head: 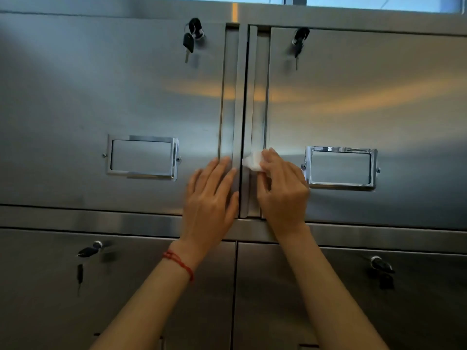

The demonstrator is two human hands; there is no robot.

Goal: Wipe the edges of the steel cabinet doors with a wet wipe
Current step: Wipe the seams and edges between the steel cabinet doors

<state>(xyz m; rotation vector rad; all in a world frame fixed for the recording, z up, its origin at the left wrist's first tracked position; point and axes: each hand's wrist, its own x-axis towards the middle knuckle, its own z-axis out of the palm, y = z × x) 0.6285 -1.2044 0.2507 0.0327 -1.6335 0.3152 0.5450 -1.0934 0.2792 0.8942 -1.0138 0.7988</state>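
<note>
Upper left keys (pixel 192 36): a black-headed bunch hung from the lock near the top of the upper left panel, one key dangling straight down.
Upper right keys (pixel 299 41): a second black-headed bunch hung from the lock at the top of the upper right panel.
Left label holder (pixel 142 157): a chrome frame sat riveted low on the left panel, holding nothing legible.
Right label holder (pixel 341 168): a matching chrome frame sat on the right panel.
Lower left keys (pixel 87 253): blurred, a key stuck out of the lock with another hanging below.
Lower right keys (pixel 380 270): dark, blurred bunch at the lock.
Window (pixel 379 2): a bright strip showed above the cabinet top.
Red string bracelet (pixel 179 263): lay around a wrist.
</note>
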